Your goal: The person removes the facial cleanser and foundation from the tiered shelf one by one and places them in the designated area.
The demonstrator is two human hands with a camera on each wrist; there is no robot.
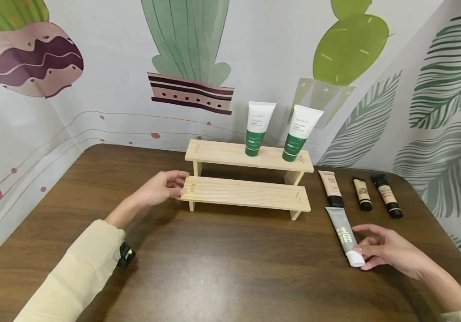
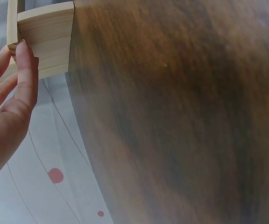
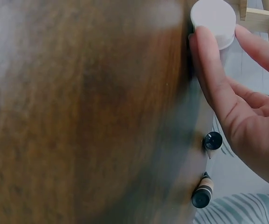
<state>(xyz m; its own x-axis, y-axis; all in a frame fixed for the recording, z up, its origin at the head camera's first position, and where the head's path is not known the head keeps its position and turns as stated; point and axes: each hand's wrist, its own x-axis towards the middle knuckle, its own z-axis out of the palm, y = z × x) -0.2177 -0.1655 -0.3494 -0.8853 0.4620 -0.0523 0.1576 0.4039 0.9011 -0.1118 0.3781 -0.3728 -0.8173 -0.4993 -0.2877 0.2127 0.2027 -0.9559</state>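
A two-step wooden display rack (image 1: 246, 191) stands on the table. My left hand (image 1: 161, 188) pinches the left end of its lower board between thumb and fingers; the left wrist view shows this hand (image 2: 13, 98) at the board's corner. Toward the right, a grey squeeze tube (image 1: 342, 228) with a white cap lies slanted. With thumb and fingers around its cap end, my right hand (image 1: 393, 250) holds it. In the right wrist view the white cap (image 3: 213, 21) sits between the fingers. Two green-and-white tubes, one left (image 1: 259, 127) and one right (image 1: 300, 132), stand cap-down on the upper board.
Behind the grey tube lies a pink BB cream tube (image 1: 331, 188) with a black cap. A small beige tube (image 1: 361, 193) and a black-ended tube (image 1: 387, 196) lie farther right. A patterned cloth (image 1: 113, 67) hangs behind the brown table (image 1: 198, 268).
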